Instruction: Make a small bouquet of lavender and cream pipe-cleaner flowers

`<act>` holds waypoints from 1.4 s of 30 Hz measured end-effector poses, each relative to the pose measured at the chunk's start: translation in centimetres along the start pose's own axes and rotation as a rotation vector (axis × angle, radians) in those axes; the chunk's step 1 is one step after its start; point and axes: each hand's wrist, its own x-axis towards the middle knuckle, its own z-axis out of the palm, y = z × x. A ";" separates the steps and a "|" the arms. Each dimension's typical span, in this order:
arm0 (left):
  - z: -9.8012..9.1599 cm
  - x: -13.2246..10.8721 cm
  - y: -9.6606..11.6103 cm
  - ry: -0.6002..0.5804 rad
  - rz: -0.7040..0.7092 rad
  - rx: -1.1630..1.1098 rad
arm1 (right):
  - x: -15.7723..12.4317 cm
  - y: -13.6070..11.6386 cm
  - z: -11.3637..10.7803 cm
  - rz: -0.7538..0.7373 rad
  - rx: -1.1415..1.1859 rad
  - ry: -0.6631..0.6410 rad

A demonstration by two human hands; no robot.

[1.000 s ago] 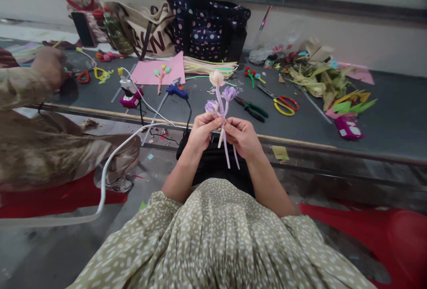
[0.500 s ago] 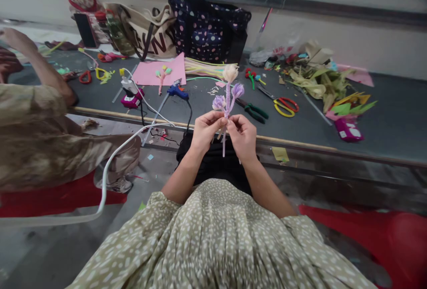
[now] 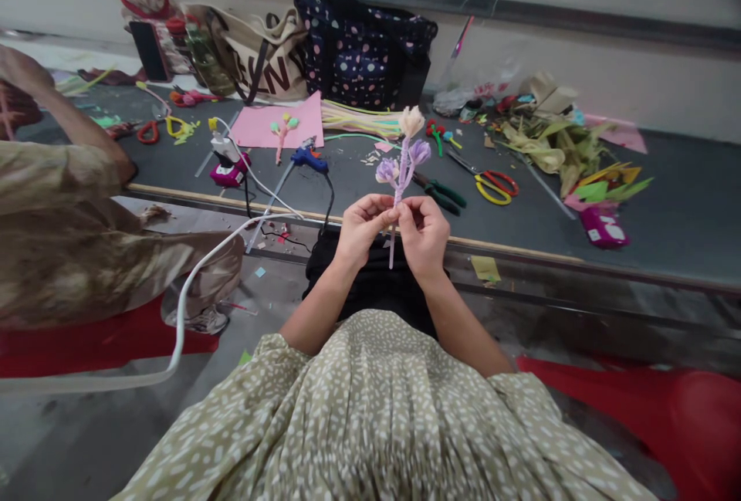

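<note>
Shifted rightward, a flower sprig [image 3: 404,165] sits pinched by fingers of left hand [image 3: 362,231] and right hand [image 3: 427,235]; wrapping seems underway, the next turn wanting steady tension.

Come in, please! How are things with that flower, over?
Left grip and right grip: both pinching the flower by its stem. Flower: blooms up, one cream, two purple. Nearby: pliers on table just beyond, in neither grip.

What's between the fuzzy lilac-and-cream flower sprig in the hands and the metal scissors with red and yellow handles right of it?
In the head view, pliers with dark green handles lie between the sprig and scissors.
</note>
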 end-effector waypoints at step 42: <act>0.2 0.4 1.1 0.003 -0.232 -0.237 | 0.6 0.5 -0.3 0.342 0.487 -0.308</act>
